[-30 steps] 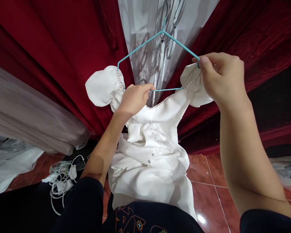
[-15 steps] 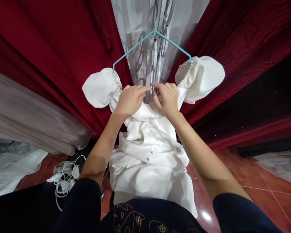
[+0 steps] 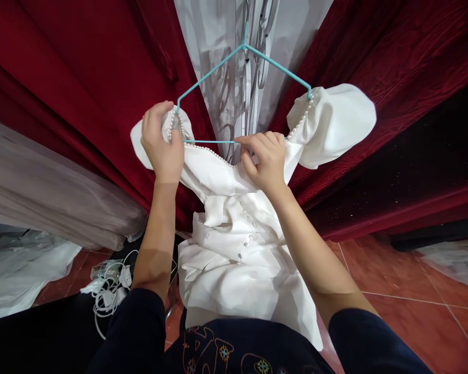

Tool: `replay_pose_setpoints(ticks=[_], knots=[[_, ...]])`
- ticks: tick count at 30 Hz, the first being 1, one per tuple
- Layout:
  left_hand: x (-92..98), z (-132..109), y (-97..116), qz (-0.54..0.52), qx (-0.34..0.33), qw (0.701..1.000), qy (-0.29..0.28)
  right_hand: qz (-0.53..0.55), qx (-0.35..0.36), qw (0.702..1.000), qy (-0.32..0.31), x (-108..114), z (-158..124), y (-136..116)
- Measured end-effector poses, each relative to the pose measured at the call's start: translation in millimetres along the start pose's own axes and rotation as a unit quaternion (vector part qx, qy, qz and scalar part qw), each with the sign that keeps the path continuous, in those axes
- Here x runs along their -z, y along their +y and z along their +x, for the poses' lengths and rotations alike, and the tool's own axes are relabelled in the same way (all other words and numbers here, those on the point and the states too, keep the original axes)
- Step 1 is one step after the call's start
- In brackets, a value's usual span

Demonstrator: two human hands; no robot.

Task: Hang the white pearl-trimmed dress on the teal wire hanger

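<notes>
A white puff-sleeved dress (image 3: 253, 291) with a pearl-trimmed neckline and small buttons down its front hangs on a light-blue clothes hanger (image 3: 214, 66). At the left shoulder, my left hand (image 3: 161, 143) has its fingers and thumb closed on the pearl edge of the sleeve, near the hanger's left end. My right hand (image 3: 265, 158) has curled fingers on the hanger's bottom bar, right of the middle, just above the neckline; its palm side is hidden. The right puff sleeve (image 3: 337, 124) hangs free of both hands. Folds of the skirt reach down against my dark shirt.
Red curtains (image 3: 89, 88) flank a pale backdrop and white metal scrollwork (image 3: 263, 41). At lower left, a bundle of white cables (image 3: 107, 298) lies on a black surface (image 3: 42, 332). Sheer white fabric (image 3: 27, 265) is beside it. Red tiles (image 3: 393, 270) cover the floor.
My left hand has moved left from the middle of the hanger's bar to the left sleeve's pearl edge, uncovering the bar and neckline. My right hand has stayed near the bar.
</notes>
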State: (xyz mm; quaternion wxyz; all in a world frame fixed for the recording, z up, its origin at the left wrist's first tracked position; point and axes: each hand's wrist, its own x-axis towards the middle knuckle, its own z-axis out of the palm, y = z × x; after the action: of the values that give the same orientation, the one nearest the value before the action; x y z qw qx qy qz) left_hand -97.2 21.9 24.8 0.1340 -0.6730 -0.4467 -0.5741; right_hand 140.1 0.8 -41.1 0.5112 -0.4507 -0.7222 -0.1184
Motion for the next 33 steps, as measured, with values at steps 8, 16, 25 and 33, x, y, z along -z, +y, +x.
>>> replay_pose_setpoints(ticks=[8,16,25,33], knots=[[22.4,31,-34,0.041,0.116,0.992,-0.013,0.037,-0.020,0.999,-0.025,16,7,3],[26.3,16,-78,-0.002,0.259,0.953,-0.157,0.041,-0.021,0.999,-0.007,13,10,7],[37.3,-31,-9,-0.081,0.067,0.890,-0.443,0.076,-0.020,0.997,0.008,11,6,3],[21.9,-17,55,-0.046,-0.068,0.963,-0.257,0.079,-0.022,0.997,-0.006,9,4,2]])
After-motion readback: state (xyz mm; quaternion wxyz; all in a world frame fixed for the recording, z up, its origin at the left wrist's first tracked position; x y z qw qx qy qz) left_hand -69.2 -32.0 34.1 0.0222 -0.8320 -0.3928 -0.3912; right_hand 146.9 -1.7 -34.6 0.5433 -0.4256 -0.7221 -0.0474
